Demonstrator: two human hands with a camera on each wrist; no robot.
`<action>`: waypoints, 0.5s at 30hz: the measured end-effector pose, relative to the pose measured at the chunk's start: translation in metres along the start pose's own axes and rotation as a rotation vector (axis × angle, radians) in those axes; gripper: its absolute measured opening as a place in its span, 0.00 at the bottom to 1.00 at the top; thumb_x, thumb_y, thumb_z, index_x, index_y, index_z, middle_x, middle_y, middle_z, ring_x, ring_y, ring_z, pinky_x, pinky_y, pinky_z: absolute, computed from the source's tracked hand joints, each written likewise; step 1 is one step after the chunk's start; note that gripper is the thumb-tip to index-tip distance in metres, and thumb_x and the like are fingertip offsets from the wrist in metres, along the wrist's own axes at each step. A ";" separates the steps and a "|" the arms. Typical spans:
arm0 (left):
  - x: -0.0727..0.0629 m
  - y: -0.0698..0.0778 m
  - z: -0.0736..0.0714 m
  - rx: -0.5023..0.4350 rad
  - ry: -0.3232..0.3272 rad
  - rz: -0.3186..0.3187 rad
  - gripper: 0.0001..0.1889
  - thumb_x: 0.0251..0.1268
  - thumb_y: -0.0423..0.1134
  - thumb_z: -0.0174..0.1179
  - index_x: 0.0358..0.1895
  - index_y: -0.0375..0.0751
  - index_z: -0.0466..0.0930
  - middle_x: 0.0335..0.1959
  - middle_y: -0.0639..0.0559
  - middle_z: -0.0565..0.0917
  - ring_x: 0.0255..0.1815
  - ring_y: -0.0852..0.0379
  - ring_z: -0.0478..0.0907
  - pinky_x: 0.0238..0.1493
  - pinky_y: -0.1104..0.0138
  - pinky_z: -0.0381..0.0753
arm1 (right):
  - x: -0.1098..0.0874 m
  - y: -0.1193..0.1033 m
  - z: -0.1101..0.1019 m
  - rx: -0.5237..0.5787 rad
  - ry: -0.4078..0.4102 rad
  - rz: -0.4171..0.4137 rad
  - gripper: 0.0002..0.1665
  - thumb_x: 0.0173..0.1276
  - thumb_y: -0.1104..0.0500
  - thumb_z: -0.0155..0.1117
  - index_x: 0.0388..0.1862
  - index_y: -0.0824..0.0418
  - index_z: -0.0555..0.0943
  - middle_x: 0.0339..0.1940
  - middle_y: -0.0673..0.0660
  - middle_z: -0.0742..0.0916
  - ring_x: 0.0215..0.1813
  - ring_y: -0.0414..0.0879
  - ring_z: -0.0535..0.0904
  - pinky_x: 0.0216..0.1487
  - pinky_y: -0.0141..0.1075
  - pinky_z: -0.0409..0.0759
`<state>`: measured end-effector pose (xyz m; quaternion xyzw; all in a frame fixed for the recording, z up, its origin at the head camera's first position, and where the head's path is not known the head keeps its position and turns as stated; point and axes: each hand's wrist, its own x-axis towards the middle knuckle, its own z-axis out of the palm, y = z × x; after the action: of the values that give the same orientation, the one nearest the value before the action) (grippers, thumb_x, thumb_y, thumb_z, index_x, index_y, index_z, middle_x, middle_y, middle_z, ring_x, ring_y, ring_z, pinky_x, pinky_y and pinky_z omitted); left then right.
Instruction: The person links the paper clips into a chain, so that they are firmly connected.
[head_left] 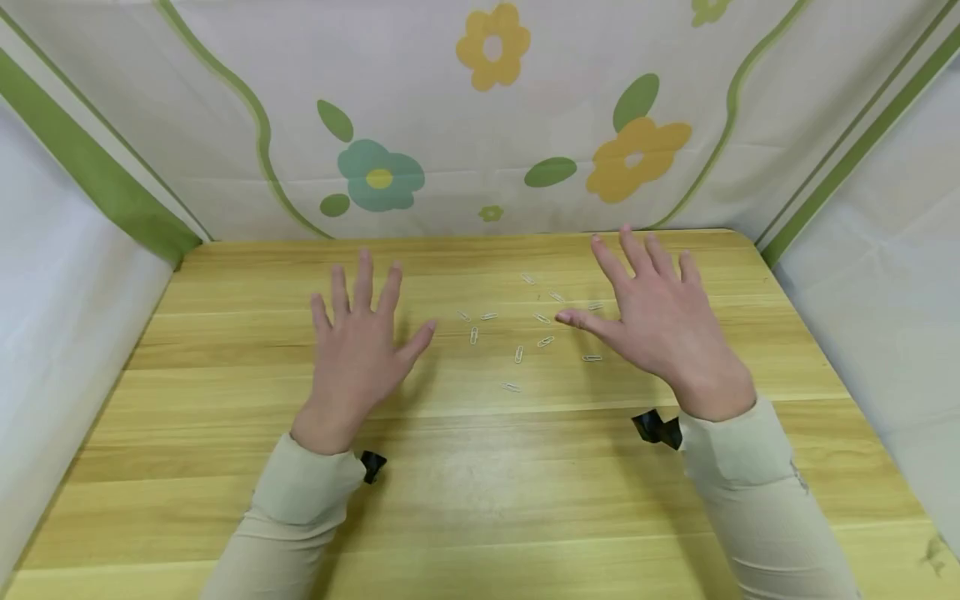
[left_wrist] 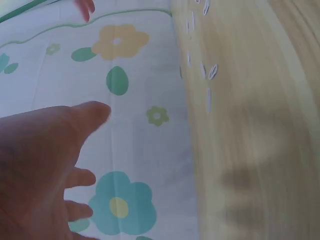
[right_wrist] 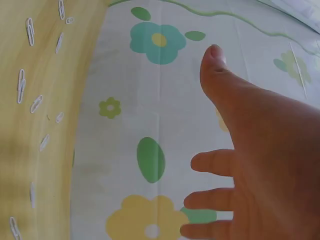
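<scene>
Several white paper clips (head_left: pixel 519 354) lie scattered on the wooden table between the two hands. The left hand (head_left: pixel 358 358) is held above the table to their left, fingers spread and straight, holding nothing. On the other side the right hand (head_left: pixel 663 325) hovers with fingers spread too, its thumb nearest the clips. In the right wrist view the paper clips (right_wrist: pixel 21 86) run along the tabletop, apart from the hand (right_wrist: pixel 270 160). The left wrist view shows paper clips (left_wrist: pixel 213 72) well away from the left thumb (left_wrist: pixel 92 115).
The wooden tabletop (head_left: pixel 480 492) spreads beneath both arms. A white cloth (head_left: pixel 450 108) with printed flowers and green lines stands along the back edge, and white cloth walls (head_left: pixel 67 250) flank the sides. Black pieces (head_left: pixel 656 429) stick out at the sleeve cuffs.
</scene>
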<state>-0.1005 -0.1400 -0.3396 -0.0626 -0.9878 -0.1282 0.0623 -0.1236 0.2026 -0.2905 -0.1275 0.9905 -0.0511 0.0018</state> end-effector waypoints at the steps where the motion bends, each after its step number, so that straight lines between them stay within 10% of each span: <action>1: 0.000 0.000 0.002 -0.013 -0.004 0.019 0.45 0.79 0.66 0.56 0.87 0.45 0.56 0.91 0.36 0.45 0.89 0.23 0.42 0.82 0.24 0.45 | 0.000 0.001 0.002 0.014 0.017 -0.013 0.64 0.70 0.13 0.48 0.91 0.52 0.55 0.90 0.67 0.59 0.88 0.70 0.54 0.81 0.75 0.52; 11: -0.006 0.020 0.039 -0.220 0.179 0.305 0.27 0.70 0.39 0.74 0.67 0.29 0.80 0.65 0.31 0.83 0.66 0.33 0.81 0.65 0.41 0.84 | -0.002 0.016 0.040 0.270 0.059 -0.035 0.33 0.80 0.41 0.67 0.70 0.63 0.81 0.63 0.63 0.85 0.61 0.62 0.84 0.55 0.60 0.84; 15: -0.011 0.034 0.053 -0.303 0.133 0.336 0.17 0.66 0.35 0.76 0.54 0.30 0.88 0.51 0.39 0.89 0.55 0.41 0.85 0.59 0.51 0.88 | -0.003 0.027 0.061 0.361 -0.002 -0.017 0.23 0.79 0.49 0.70 0.62 0.62 0.85 0.57 0.61 0.87 0.57 0.58 0.85 0.55 0.56 0.84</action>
<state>-0.0909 -0.0947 -0.3834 -0.2262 -0.9268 -0.2664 0.1375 -0.1270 0.2233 -0.3536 -0.1337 0.9641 -0.2282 0.0251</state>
